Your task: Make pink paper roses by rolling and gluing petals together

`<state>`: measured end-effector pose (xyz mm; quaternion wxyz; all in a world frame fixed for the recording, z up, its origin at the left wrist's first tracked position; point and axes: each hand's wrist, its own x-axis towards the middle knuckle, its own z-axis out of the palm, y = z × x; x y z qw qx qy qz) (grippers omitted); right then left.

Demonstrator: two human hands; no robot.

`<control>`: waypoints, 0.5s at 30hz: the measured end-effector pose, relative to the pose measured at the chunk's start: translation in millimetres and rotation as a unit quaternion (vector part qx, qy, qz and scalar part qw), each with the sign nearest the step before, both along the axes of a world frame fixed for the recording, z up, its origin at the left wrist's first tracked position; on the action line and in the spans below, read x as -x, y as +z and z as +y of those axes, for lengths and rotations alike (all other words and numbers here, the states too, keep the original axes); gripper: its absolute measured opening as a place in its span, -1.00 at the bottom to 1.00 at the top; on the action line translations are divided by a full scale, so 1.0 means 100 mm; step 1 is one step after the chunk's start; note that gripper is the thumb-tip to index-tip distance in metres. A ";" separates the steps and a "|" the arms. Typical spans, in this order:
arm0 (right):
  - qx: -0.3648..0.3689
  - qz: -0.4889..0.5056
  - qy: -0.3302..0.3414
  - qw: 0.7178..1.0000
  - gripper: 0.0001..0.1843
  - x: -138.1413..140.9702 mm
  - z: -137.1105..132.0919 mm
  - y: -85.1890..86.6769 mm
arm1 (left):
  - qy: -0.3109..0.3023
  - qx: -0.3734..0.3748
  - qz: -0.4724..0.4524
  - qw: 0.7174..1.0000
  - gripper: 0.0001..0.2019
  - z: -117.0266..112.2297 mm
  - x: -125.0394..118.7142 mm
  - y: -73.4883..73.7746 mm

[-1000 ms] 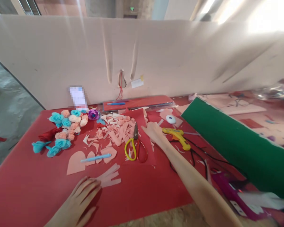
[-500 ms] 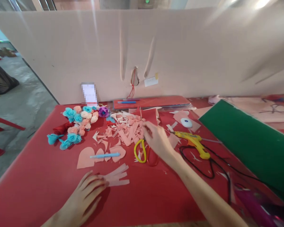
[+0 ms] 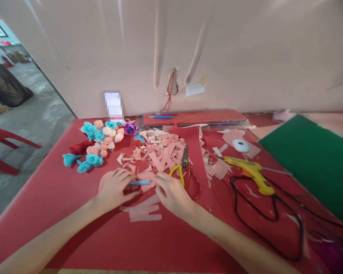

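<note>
My left hand (image 3: 114, 187) lies over pink heart-shaped paper cutouts (image 3: 144, 176) on the red table (image 3: 74, 213), its fingers curled on the left end of a light blue pen (image 3: 140, 182). My right hand (image 3: 171, 194) meets it from the right, fingertips pinched at the pen's other end and the pink paper beneath. Pink paper strips (image 3: 144, 213) lie just below both hands. Scissors (image 3: 185, 173) with one yellow and one red handle rest beside my right hand.
A heap of pink paper scraps (image 3: 160, 152) lies behind the hands. Blue, peach and purple paper roses (image 3: 100, 142) sit at the left. A yellow glue gun (image 3: 250, 171) with black cord (image 3: 263, 213), a green sheet (image 3: 311, 163) and a tall board (image 3: 217, 57) border the right and back.
My left hand moved up from the table's front edge onto the pen and cutouts. My right hand drew back from the scissors and scraps to the pen's right end.
</note>
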<state>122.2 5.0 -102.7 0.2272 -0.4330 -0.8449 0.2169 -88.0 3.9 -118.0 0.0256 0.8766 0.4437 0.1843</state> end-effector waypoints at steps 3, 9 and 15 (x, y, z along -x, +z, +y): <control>0.005 -0.005 -0.002 1.000 -0.78 0.08 0.04 -0.07 | 0.007 -0.002 -0.013 1.000 -0.78 -0.01 -0.02 -0.03; 0.026 -0.005 0.009 1.000 -0.80 0.14 0.09 -0.23 | 0.006 0.009 -0.034 0.999 -0.86 -0.01 0.01 -0.10; 0.041 0.006 0.019 0.999 -0.79 0.12 0.10 -0.32 | 0.000 0.027 -0.038 0.999 -0.89 -0.01 0.01 -0.11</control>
